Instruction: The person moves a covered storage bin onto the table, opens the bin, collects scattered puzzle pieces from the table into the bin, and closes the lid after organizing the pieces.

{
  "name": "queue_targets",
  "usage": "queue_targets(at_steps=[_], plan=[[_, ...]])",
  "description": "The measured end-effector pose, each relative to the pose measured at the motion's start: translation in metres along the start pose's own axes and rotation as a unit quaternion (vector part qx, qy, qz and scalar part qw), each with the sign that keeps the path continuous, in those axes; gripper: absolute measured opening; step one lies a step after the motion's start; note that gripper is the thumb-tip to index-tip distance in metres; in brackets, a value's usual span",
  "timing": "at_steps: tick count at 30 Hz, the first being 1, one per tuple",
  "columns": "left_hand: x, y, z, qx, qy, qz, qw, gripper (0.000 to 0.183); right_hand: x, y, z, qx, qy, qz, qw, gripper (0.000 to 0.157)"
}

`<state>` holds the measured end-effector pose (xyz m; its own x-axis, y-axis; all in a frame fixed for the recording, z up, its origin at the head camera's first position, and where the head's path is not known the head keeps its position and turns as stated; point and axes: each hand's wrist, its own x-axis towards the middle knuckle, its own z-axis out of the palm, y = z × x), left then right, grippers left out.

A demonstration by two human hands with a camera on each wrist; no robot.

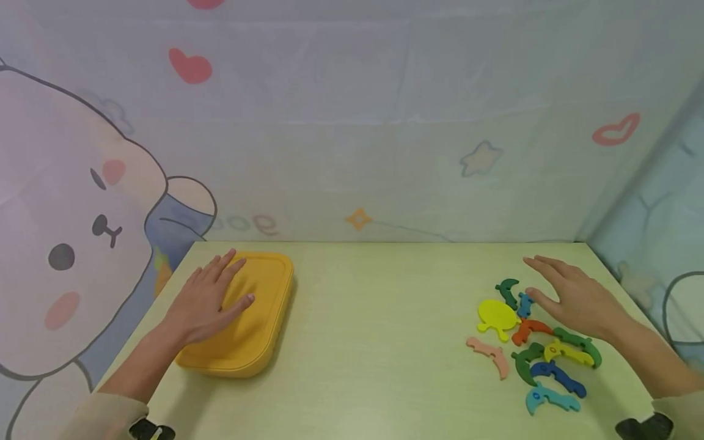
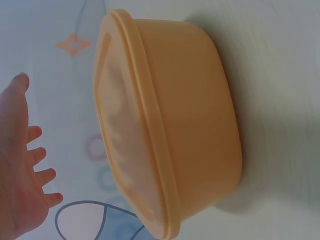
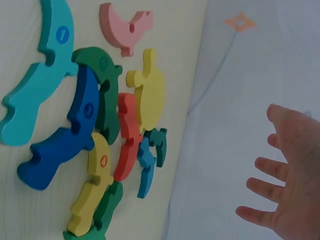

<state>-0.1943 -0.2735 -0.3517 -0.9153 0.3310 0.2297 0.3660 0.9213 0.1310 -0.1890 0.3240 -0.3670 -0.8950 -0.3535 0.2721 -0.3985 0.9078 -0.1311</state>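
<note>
My left hand (image 1: 206, 299) hovers with spread fingers over a yellow lidded box (image 1: 264, 318). In the left wrist view a gap shows between that hand (image 2: 22, 165) and the lid (image 2: 122, 130). On the right, my right hand (image 1: 580, 296) is held above the table, fingers extended and holding nothing. Below and beside it lie several flat puzzle pieces: a round yellow one with stubs (image 1: 497, 316), a pink one (image 1: 489, 355), a red one (image 1: 530, 329), a dark blue one (image 1: 561, 376) and a light blue one (image 1: 552, 398). Green pieces (image 1: 528, 362) and a yellow numbered piece (image 1: 569, 352) lie among them.
The pale table (image 1: 374, 324) runs back to a printed cloth (image 1: 352, 122) with hearts, stars and a cartoon animal. Another cloth (image 1: 671, 214) hangs at the right side, with a dark cable loop (image 1: 668, 305) in front of it.
</note>
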Motion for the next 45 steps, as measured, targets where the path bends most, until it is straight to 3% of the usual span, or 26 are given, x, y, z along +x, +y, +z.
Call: queue_targets(at_steps=[7, 13, 18, 26, 40, 45], plan=[[0.000, -0.004, 0.002, -0.028, 0.053, 0.000, 0.9982, 0.064, 0.006, -0.008, -0.001, 0.018, 0.011, 0.023, 1.000, 0.051], [-0.003, -0.007, 0.002, -0.073, 0.076, -0.032, 0.9939, 0.057, 0.008, -0.014, 0.003, 0.044, 0.046, 0.025, 0.998, 0.043], [-0.006, -0.009, 0.002, -0.110, 0.102, -0.062, 0.9867, 0.047, 0.012, -0.022, 0.007, 0.083, 0.036, 0.037, 0.995, 0.040], [-0.013, -0.019, 0.002, -0.193, 0.154, -0.093, 0.9646, 0.029, 0.022, -0.037, 0.015, 0.121, 0.024, 0.045, 0.991, 0.039], [-0.024, -0.042, 0.008, -0.250, 0.158, -0.184, 0.9374, 0.028, 0.036, -0.061, 0.028, 0.183, 0.028, 0.062, 0.981, 0.033], [-0.027, -0.048, 0.009, -0.289, 0.150, -0.224, 0.9186, 0.032, 0.041, -0.071, 0.036, 0.196, 0.033, 0.062, 0.978, 0.032]])
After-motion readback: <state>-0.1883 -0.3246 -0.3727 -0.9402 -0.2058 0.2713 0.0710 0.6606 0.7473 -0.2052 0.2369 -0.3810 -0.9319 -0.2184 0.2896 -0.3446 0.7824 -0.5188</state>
